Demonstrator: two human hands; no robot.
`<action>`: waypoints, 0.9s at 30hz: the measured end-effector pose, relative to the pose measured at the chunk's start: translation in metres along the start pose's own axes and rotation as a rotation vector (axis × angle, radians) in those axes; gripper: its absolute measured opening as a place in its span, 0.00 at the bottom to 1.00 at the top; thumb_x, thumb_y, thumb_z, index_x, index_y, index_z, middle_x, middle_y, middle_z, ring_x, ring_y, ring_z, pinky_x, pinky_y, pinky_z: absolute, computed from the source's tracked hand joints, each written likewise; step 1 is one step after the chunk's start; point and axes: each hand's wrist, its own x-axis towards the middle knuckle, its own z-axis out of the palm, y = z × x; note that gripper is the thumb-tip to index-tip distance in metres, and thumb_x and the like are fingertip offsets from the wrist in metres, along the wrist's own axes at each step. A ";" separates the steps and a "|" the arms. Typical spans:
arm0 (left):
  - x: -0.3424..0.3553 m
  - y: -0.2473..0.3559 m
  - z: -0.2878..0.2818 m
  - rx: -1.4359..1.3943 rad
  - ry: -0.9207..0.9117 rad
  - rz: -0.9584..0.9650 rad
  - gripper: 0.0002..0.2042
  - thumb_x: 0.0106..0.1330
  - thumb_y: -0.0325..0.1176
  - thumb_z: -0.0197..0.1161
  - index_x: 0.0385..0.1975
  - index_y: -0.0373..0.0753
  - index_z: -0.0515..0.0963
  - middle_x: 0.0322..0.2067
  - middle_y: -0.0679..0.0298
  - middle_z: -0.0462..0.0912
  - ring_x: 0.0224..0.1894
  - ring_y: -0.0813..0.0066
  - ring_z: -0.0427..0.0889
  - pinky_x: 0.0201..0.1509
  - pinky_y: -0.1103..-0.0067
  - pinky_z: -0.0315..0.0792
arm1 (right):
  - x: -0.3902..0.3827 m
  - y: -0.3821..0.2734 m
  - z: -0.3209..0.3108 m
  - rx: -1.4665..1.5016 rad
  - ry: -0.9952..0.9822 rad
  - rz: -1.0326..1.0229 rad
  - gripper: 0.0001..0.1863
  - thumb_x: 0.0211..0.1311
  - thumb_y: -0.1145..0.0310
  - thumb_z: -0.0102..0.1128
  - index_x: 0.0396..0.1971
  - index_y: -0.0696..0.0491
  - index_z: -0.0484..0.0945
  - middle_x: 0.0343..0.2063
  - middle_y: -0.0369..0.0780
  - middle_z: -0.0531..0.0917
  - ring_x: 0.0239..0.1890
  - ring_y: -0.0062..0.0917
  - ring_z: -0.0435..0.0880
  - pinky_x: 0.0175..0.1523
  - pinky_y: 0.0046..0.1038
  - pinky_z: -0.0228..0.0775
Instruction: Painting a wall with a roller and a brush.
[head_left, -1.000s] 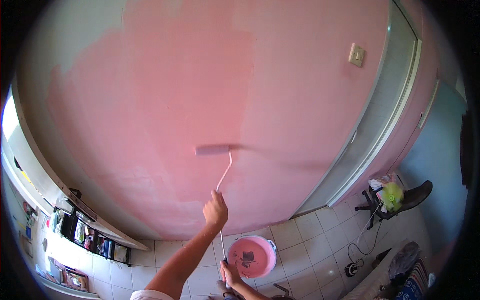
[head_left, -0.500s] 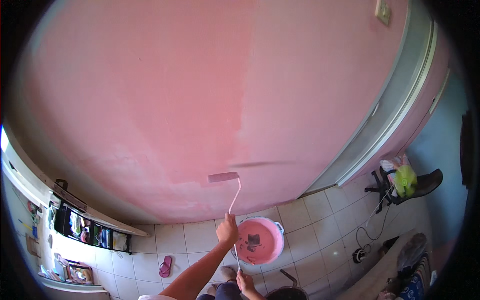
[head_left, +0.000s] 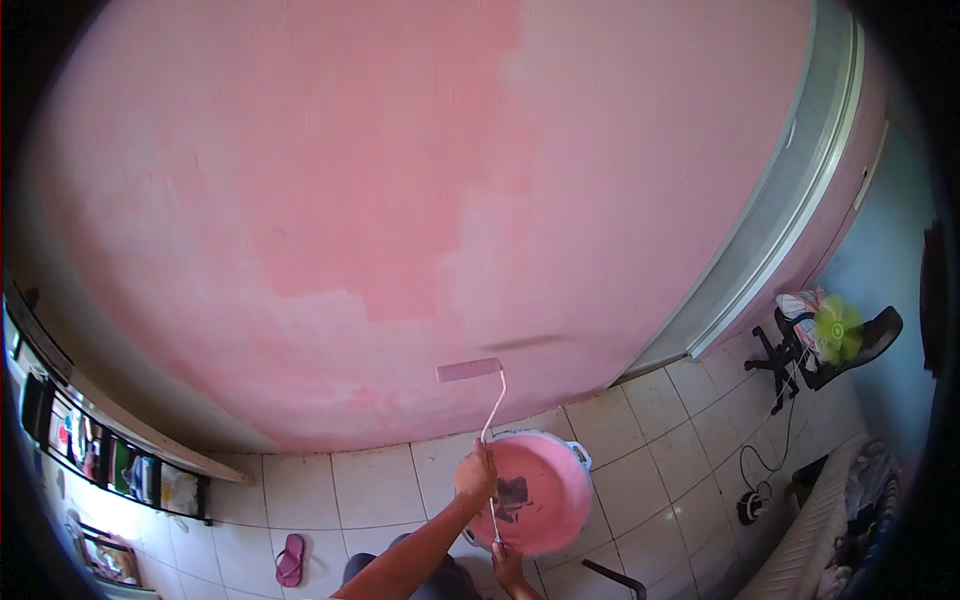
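Observation:
My left hand (head_left: 474, 472) grips the paint roller's pole (head_left: 494, 518) fairly high up, and my right hand (head_left: 508, 560) is closed on it lower down. The pink roller head (head_left: 467, 370) is at the lower part of the pink wall (head_left: 650, 200); whether it touches is unclear. A darker pink patch covers the wall's upper middle. Beneath the pole, behind my hands, a white-rimmed basin (head_left: 558, 485) holds pink paint and a dark piece I cannot make out.
A black rack of items (head_left: 95, 460) stands at left. A pink flip-flop (head_left: 290, 560) lies on the tiles. Right are a doorway (head_left: 760, 250), a chair (head_left: 872, 345) with a green fan (head_left: 838, 330), a cord (head_left: 760, 465) and a mattress (head_left: 810, 525). My legs show below.
The roller and both hands have moved down and to the right in the view. The view has shifted too, showing more floor and the flip-flop and less of the left window.

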 end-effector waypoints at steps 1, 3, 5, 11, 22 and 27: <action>0.003 -0.014 0.017 -0.009 0.005 0.015 0.17 0.68 0.45 0.39 0.43 0.38 0.66 0.25 0.46 0.78 0.28 0.43 0.77 0.30 0.55 0.70 | 0.006 0.021 -0.001 -0.125 -0.003 -0.121 0.23 0.64 0.54 0.44 0.13 0.53 0.64 0.09 0.33 0.62 0.14 0.19 0.62 0.22 0.28 0.52; 0.013 -0.041 0.047 -0.026 0.065 0.044 0.16 0.68 0.44 0.38 0.40 0.38 0.65 0.24 0.45 0.78 0.28 0.41 0.76 0.29 0.54 0.68 | 0.021 0.063 0.009 -0.369 0.077 -0.486 0.23 0.64 0.53 0.43 0.14 0.53 0.65 0.09 0.34 0.62 0.14 0.20 0.62 0.22 0.28 0.52; 0.021 -0.048 0.064 -0.068 0.075 0.077 0.15 0.68 0.44 0.38 0.38 0.38 0.64 0.23 0.44 0.77 0.27 0.41 0.76 0.29 0.53 0.67 | 0.031 0.096 0.014 -0.622 0.177 -0.830 0.23 0.65 0.52 0.43 0.15 0.53 0.65 0.09 0.35 0.62 0.14 0.20 0.63 0.22 0.29 0.53; 0.037 -0.043 0.065 -0.118 0.194 0.116 0.13 0.69 0.43 0.37 0.35 0.39 0.62 0.20 0.44 0.76 0.25 0.39 0.74 0.27 0.51 0.64 | 0.054 0.072 0.015 -0.034 0.002 0.078 0.26 0.63 0.51 0.48 0.13 0.57 0.66 0.08 0.33 0.63 0.15 0.22 0.64 0.23 0.31 0.55; 0.062 0.076 -0.028 -0.205 0.490 0.386 0.09 0.68 0.38 0.42 0.35 0.38 0.63 0.17 0.46 0.75 0.21 0.41 0.73 0.22 0.54 0.64 | 0.094 -0.071 -0.010 -0.293 -0.089 -0.130 0.26 0.65 0.50 0.41 0.16 0.57 0.66 0.15 0.38 0.69 0.20 0.23 0.69 0.25 0.34 0.58; 0.054 -0.017 0.057 -0.046 0.362 0.247 0.12 0.68 0.40 0.42 0.40 0.37 0.64 0.17 0.48 0.76 0.20 0.43 0.75 0.24 0.52 0.65 | 0.081 0.016 0.031 -0.070 0.382 -0.459 0.31 0.61 0.43 0.42 0.22 0.61 0.73 0.17 0.53 0.73 0.24 0.47 0.75 0.32 0.41 0.61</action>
